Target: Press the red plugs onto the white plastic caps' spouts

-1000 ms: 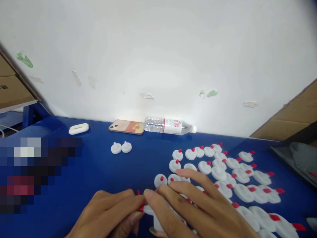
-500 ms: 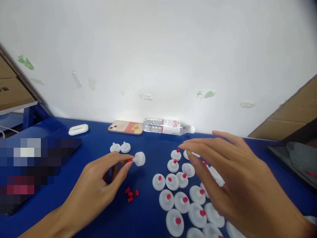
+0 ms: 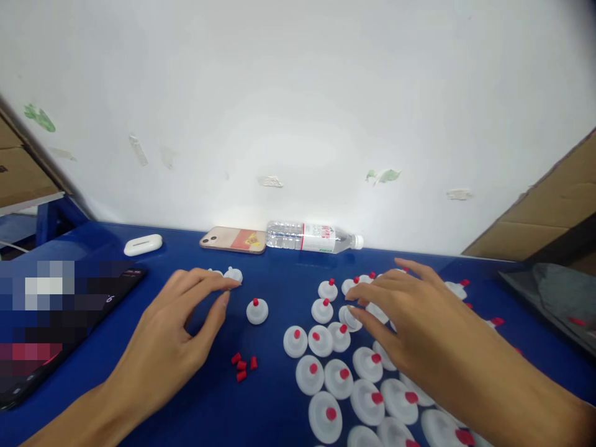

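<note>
The left hand (image 3: 172, 338) hovered with fingers loosely spread, empty, just beside a red-capped white disc (image 3: 257, 311) (standing alone on the blue desk (image 3: 279, 273)); the right hand (image 3: 419, 316), fingers spread, touched the clustered discs (image 3: 326, 366).

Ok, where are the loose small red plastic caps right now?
In the head view, the small red plastic caps lie clustered on the blue table, just right of the left hand.

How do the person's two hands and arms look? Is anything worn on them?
Both are bare: the left hand and the right hand show no glove, ring or watch. No sleeve reaches either forearm as far as the picture's edge. The fingers are slim, with short plain nails.
</note>
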The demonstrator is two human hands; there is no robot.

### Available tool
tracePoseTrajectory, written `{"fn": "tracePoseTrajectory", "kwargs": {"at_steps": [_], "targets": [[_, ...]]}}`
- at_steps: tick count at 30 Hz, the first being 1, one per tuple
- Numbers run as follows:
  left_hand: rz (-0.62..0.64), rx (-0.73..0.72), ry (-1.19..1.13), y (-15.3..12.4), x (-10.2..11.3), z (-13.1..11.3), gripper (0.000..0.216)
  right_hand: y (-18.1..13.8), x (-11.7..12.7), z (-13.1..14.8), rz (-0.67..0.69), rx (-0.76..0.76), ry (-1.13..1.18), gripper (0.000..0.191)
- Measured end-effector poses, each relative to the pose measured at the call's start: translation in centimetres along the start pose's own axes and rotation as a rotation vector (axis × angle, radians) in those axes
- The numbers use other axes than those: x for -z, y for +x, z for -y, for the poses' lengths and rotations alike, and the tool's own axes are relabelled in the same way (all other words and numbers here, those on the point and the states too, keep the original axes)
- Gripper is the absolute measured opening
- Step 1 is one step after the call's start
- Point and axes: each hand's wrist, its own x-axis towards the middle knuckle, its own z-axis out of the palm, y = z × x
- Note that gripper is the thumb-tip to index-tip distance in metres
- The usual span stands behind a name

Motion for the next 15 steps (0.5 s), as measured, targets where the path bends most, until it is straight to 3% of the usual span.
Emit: {"fn": "tracePoseTrajectory", "kwargs": {"at_steps": [3, 5, 9, 15], "targets": [[-0.089, -0.002, 0.182, 0.5, 0.0, 1.3, 0.033, 0.1, 0.5, 0.1, 0.016, 0.023, 0.028, 0.026], [-0.08, 0.038, 0.278, 0.7, -0.2, 2.5, 0.044, 0.1, 0.8, 0.1, 0.003, 0.031, 0.032, 0.027], [0.019, 0.076, 0.341, 0.8, -0.8, 4.8, 0.059, 0.0, 1.4, 0.1, -0.014, 0.032, 0.028, 0.028], [0.183, 0.097, 0.244, 0.6, -1.2, 5.4, 0.049, 0.1, 2.7, 0.4, 0.011, -0.008, 0.062, 0.023]]}}
